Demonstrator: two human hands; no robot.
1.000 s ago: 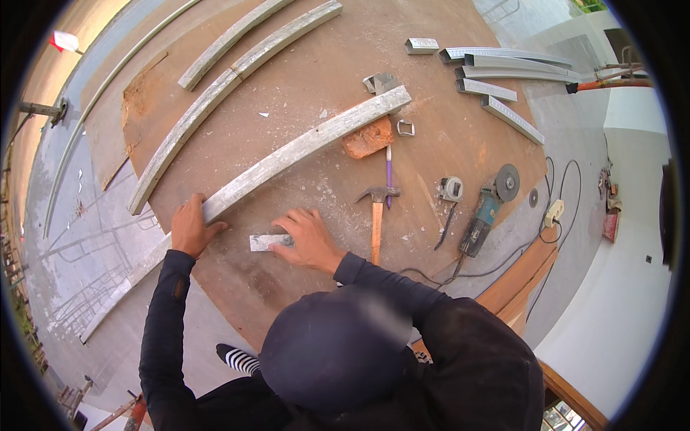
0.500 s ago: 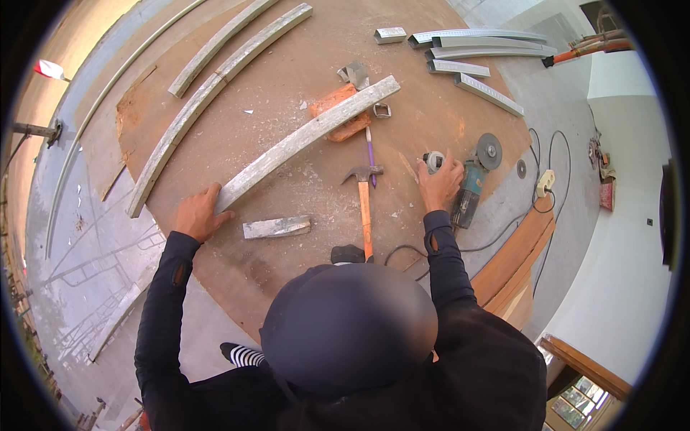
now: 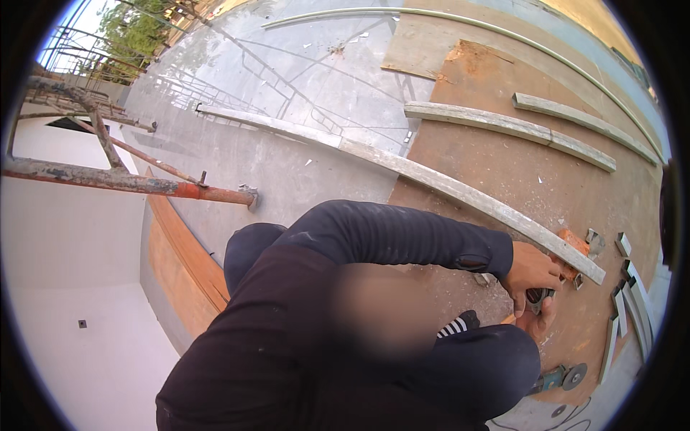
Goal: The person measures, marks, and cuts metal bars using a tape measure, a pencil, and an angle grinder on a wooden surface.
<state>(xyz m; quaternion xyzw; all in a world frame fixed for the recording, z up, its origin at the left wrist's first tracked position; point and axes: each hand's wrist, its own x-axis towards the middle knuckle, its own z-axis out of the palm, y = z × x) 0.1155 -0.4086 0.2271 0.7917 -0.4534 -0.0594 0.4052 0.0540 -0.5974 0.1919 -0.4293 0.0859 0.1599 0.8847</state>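
My left hand (image 3: 532, 271) reaches across to the right and closes over a small dark and silver tape measure (image 3: 537, 296). From below, my right hand (image 3: 533, 321) grips the same tape measure; its fingers are partly covered. Just beyond the hands lies a long, pale, dusty bar (image 3: 467, 195), its near end resting on an orange block (image 3: 573, 240). A short offcut (image 3: 484, 279) sits left of my left hand, beside the sleeve. Below my hands, an angle grinder (image 3: 557, 379) is partly hidden by my knee.
Two pale bars (image 3: 514, 132) lie farther off on the brown board (image 3: 467, 165). Several metal channels (image 3: 632, 294) are at the right. Orange-and-rusty scaffold tubing (image 3: 194, 191) juts in from the left, above wooden planks (image 3: 183, 251) by a white wall. A cable (image 3: 575, 416) runs near the grinder.
The view has swung round to the left. My left hand has let go of the long bar and come over to my right hand, which now holds the tape measure.
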